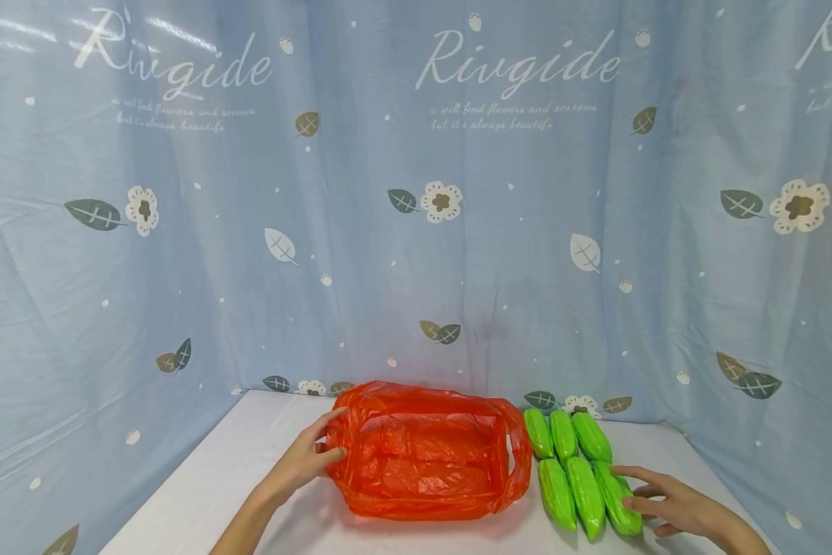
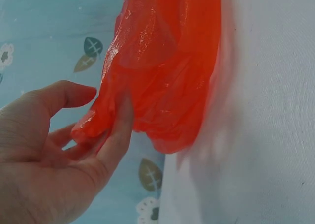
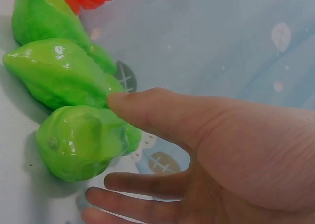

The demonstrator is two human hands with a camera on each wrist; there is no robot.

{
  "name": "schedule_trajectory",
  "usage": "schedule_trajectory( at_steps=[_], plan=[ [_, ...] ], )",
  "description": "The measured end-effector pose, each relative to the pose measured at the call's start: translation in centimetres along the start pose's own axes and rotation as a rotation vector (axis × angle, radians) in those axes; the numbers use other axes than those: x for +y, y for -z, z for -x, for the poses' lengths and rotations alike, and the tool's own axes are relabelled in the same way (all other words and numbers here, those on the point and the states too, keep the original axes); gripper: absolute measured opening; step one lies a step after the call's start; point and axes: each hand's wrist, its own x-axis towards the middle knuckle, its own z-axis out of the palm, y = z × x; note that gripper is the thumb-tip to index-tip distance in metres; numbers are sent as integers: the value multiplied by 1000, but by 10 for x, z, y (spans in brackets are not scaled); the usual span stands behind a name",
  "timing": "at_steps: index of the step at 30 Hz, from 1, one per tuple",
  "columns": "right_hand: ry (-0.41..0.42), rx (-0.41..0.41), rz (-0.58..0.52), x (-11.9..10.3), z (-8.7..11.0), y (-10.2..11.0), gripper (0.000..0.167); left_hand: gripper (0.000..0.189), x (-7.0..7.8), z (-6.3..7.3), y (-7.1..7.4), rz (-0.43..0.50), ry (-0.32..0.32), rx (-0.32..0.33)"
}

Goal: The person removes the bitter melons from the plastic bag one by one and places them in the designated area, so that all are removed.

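A red plastic bag [image 1: 422, 462] lies spread open on the white table, its mouth facing up and a handle loop at its right end. At the bag's left end, my left hand [image 1: 311, 451] holds the gathered edge; in the left wrist view, red film [image 2: 162, 86] passes between thumb and fingers. Right of the bag lie several glossy green, ridged, elongated vegetables [image 1: 585, 497] in two rows. Beside the front-right green vegetable [image 1: 618, 501] is my right hand [image 1: 675, 501], fingers extended. Its thumb [image 3: 142, 106] overlaps a green vegetable in the right wrist view.
A light blue curtain [image 1: 513, 270] printed with leaves, flowers and lettering hangs behind the table and along both sides. White tabletop [image 1: 200, 470] shows to the left of the bag. The back row of green vegetables [image 1: 564, 434] sits close to the bag's right end.
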Motion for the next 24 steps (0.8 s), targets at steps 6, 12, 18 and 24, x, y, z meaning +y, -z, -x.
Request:
schedule_trajectory(
  at_steps=[6, 12, 18, 24],
  plan=[
    [0, -7, -3, 0, 2, 1, 69, 78, 0, -1, 0, -13, -5, 28],
    [2, -4, 3, -2, 5, 1, 69, 81, 1, 0, -1, -46, 22, 67],
    [2, 3, 20, -3, 6, 3, 71, 73, 4, 0, 0, -104, 20, 73],
    [62, 44, 87, -8, 7, 7, 71, 65, 5, 0, 2, -165, 11, 102]
  ],
)
